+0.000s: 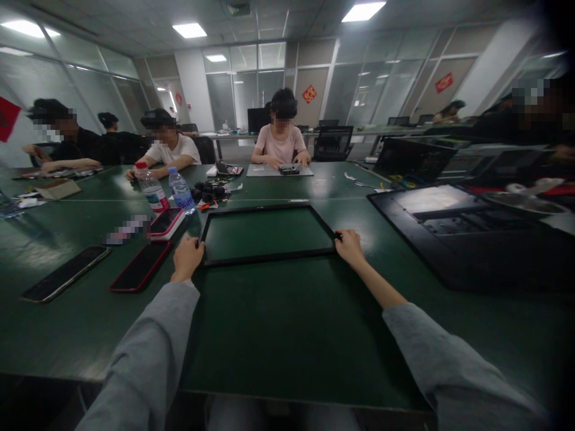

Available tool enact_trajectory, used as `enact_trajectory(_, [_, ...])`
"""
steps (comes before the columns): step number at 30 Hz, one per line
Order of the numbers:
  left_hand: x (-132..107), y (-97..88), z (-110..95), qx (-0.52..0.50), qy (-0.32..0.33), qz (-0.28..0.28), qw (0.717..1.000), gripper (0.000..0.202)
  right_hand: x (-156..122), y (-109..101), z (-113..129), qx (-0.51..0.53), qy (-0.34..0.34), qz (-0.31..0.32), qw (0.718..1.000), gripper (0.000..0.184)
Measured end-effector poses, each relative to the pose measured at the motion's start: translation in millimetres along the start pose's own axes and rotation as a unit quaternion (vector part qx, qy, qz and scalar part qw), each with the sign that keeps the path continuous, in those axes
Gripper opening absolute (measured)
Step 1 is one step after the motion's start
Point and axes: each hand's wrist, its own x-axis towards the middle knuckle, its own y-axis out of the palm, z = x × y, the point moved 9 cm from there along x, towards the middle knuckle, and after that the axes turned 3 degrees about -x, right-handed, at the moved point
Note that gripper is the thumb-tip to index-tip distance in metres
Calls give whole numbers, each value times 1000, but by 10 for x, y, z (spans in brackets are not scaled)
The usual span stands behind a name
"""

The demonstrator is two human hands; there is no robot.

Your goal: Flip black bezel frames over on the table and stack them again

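A thin black rectangular frame (269,257), open in the middle, is in front of me over the green table (278,323). The tabletop shows through its opening. My left hand (187,258) grips its left side, fingers closed around the edge. On the opposite side my right hand (349,246) is closed on the right edge near the front corner. Whether the frame rests on the table or hovers slightly above it, I cannot tell.
Left of the frame lie a red-edged phone (141,267), a dark phone (65,274) and a pink-and-white box (166,224). Two bottles, one red-capped (153,188) and one blue-capped (181,191), stand behind. A large black panel (449,239) lies right. Co-workers sit around.
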Motion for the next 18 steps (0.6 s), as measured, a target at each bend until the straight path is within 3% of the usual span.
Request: enact_trajectory(18, [-13, -23, -14, 2, 7, -13, 1000, 45, -21, -65, 51, 12, 12, 6, 1000, 40])
